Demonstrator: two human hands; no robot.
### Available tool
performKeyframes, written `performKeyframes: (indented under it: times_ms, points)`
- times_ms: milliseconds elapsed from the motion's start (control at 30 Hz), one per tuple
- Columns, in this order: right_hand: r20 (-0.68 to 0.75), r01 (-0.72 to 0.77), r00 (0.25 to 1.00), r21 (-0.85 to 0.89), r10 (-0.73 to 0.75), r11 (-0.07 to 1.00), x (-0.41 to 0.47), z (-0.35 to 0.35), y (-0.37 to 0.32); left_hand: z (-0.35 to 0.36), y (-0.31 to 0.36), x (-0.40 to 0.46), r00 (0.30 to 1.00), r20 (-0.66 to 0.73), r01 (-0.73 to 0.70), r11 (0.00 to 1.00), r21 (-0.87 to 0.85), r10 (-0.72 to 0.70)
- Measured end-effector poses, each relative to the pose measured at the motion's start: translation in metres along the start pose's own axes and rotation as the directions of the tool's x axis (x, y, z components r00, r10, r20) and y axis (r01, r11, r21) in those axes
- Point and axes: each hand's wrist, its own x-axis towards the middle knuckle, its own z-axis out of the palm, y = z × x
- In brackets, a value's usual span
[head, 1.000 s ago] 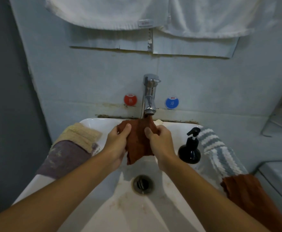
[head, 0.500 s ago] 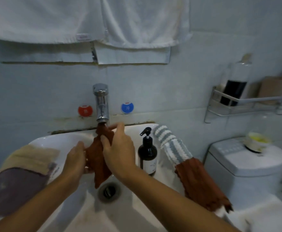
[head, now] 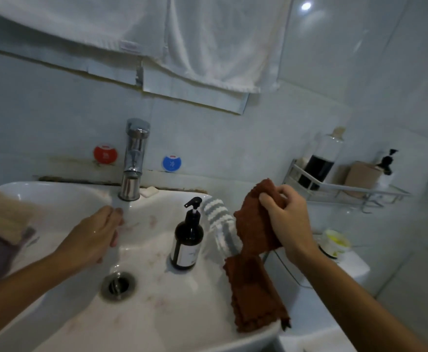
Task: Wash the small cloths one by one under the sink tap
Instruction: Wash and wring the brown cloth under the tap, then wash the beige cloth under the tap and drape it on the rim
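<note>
Since half a second earlier, the rust cloth [head: 256, 219] had left the stream under the tap [head: 134, 158], carried off rightward beyond the soap bottle [head: 187, 237]. Only the right hand [head: 286, 219] pinched its bunched top; its length hung straight down above another rust cloth [head: 253, 293] draped right of the bottle. The left hand [head: 93, 237], fingers relaxed and empty, sat under the tap's water, nearer the unwashed stack [head: 2, 219] left of the tap
</note>
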Motion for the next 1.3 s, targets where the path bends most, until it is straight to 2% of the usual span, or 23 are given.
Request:
performKeyframes:
  times_ms: [133,233,267,300,367,433,500,600,633,700,767,933,1000,1067,1133,1200,1300]
  points:
    - [0.065,-0.195,0.980,0.133,0.188,0.972,0.035,0.028,0.007,-0.005,0.001,0.000,1.000,0.020,-0.003,1.000,0.029,0.003]
    - [0.088,-0.278,0.959,0.119,0.269,0.953,0.059,0.053,0.017,-0.009,0.004,0.000,0.999,0.026,-0.033,0.996,0.078,0.031]
    - [0.074,-0.265,0.962,0.027,0.262,0.964,0.065,0.060,0.025,-0.009,0.004,0.000,0.999,0.031,-0.039,0.995,0.089,0.036]
    - [0.064,-0.216,0.972,-0.150,0.228,0.965,0.071,0.064,0.034,-0.010,0.005,0.000,0.999,0.035,-0.045,0.994,0.098,0.042]
    - [0.080,-0.104,0.982,-0.525,0.171,0.845,0.074,0.067,0.050,-0.010,0.005,0.000,0.998,0.042,-0.056,0.992,0.111,0.052]
    - [0.094,-0.074,0.978,-0.672,0.185,0.737,0.072,0.066,0.063,-0.010,0.006,0.000,0.997,0.050,-0.065,0.991,0.115,0.059]
    - [0.056,-0.071,0.987,-0.696,0.153,0.714,0.067,0.063,0.070,-0.009,0.006,0.000,0.997,0.051,-0.067,0.990,0.121,0.062]
    - [0.009,0.069,0.996,-0.664,-0.084,0.745,0.062,0.062,0.072,-0.008,0.005,0.001,0.996,0.068,-0.072,0.988,0.140,0.063]
    - [0.050,0.096,0.995,-0.625,-0.083,0.774,0.063,0.062,0.071,-0.007,0.005,0.001,0.995,0.075,-0.075,0.986,0.147,0.065]
    - [0.237,0.064,0.967,-0.587,0.096,0.807,0.063,0.065,0.069,-0.006,0.004,0.001,0.995,0.083,-0.075,0.984,0.161,0.062]
    - [0.367,0.021,0.892,-0.618,0.265,0.786,0.059,0.071,0.073,-0.005,0.003,0.001,0.994,0.094,-0.069,0.984,0.163,0.054]
    - [0.323,0.037,0.919,-0.637,0.224,0.770,0.053,0.071,0.074,-0.004,0.004,-0.001,0.991,0.129,-0.047,0.980,0.191,0.022]
    - [0.198,0.080,0.977,-0.674,0.075,0.735,0.045,0.063,0.064,-0.008,0.004,0.001,0.989,0.144,-0.081,0.956,0.281,0.042]
    - [-0.003,0.117,0.990,-0.553,-0.143,0.825,0.023,0.057,0.046,-0.013,0.004,0.002,0.984,0.149,-0.152,0.902,0.404,0.099]
    - [-0.138,0.140,0.967,-0.413,-0.214,0.900,-0.012,0.060,0.021,-0.021,0.006,0.002,0.978,0.120,-0.210,0.843,0.495,0.173]
    - [-0.103,0.224,0.957,-0.338,-0.273,0.914,-0.050,0.071,-0.003,-0.034,0.013,0.000,0.975,0.057,-0.207,0.797,0.567,0.213]
    - [0.086,0.385,0.923,-0.187,-0.375,0.904,-0.088,0.103,-0.030,-0.057,0.020,-0.008,0.971,-0.040,-0.166,0.786,0.595,0.235]
